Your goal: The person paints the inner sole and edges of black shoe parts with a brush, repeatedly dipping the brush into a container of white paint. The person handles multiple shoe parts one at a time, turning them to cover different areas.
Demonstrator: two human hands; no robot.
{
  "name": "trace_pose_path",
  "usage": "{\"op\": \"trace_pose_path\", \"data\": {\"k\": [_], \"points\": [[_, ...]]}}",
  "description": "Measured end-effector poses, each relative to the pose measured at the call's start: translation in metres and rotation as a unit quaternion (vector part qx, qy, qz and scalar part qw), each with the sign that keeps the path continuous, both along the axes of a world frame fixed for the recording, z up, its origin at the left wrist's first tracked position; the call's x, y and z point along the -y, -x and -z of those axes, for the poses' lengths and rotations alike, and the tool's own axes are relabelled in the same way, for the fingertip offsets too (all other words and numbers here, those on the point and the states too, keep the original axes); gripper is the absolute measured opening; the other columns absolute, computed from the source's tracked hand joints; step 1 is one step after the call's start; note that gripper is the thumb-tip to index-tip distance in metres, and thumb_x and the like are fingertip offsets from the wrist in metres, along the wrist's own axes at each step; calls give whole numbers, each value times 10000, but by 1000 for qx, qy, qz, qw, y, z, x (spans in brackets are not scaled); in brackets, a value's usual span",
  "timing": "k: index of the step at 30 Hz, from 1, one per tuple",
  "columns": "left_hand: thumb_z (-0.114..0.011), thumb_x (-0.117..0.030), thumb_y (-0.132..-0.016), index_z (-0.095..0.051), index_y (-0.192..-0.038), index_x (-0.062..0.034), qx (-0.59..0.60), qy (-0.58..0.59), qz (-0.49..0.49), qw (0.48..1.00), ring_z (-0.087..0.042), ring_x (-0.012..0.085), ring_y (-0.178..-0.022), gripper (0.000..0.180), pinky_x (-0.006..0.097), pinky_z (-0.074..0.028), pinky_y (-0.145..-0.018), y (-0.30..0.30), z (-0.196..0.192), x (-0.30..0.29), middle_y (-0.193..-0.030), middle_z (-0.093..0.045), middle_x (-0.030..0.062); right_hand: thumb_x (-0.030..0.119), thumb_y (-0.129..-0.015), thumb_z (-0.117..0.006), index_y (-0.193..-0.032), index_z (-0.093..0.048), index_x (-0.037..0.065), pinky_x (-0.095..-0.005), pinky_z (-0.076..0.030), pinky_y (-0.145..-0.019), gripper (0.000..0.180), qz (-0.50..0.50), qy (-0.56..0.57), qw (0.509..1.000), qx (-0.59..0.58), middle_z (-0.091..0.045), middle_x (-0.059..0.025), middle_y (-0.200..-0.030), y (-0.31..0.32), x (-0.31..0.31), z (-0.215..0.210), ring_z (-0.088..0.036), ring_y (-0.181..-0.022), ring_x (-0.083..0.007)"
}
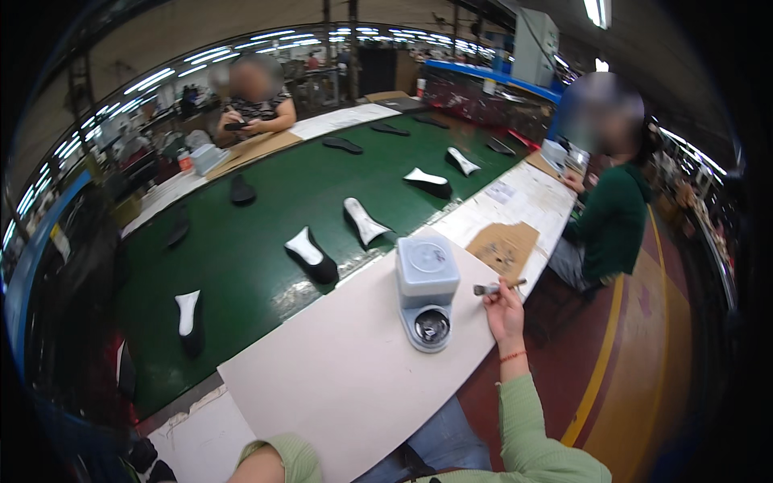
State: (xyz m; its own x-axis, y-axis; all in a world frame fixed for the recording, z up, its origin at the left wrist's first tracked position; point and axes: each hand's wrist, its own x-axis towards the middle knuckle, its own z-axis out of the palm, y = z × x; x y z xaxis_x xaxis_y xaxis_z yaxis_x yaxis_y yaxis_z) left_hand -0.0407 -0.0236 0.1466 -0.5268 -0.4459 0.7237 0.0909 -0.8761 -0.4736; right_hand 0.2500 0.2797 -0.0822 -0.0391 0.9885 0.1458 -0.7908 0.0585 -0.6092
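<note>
Right hand (505, 310) fingers clamped on brush (498, 286) near desk (338, 362) edge; risk: glue drip off pot (427, 294). Left hand unseen.

A green conveyor belt (258, 233) is running between 2 pale worktables. Black shoe soles (312, 254) with white insoles are lying on it. A piece of brown cardboard (505, 245) is lying on the right table (338, 370), where a person in a green sweater (612, 221) is sitting.
</note>
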Motion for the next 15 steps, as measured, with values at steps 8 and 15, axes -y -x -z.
{"op": "trace_pose_path", "data": {"k": [8, 15], "points": [[-661, -27, -666, -643, -827, -9, -157, 432, 154, 874, -603, 234, -800, 162, 335, -491, -695, 2, 10, -70, -861, -627, 128, 111, -913, -490, -1045, -540, 41, -268, -388, -646, 157, -7, 2, 1000, 4, -519, -14, -803, -4, -2, 4, -458, -685, -105], [-613, 7, -655, -662, -767, 63, -440, 474, 349, 678, -609, 290, -728, 134, 357, -505, -666, 8, -1, -89, -764, -619, 175, 124, -917, -491, -1045, -517, 53, -269, -379, -636, 149, 9, 12, 1000, -8, -508, -26, -795, -1, 1, -1, -448, -667, -106]]}}
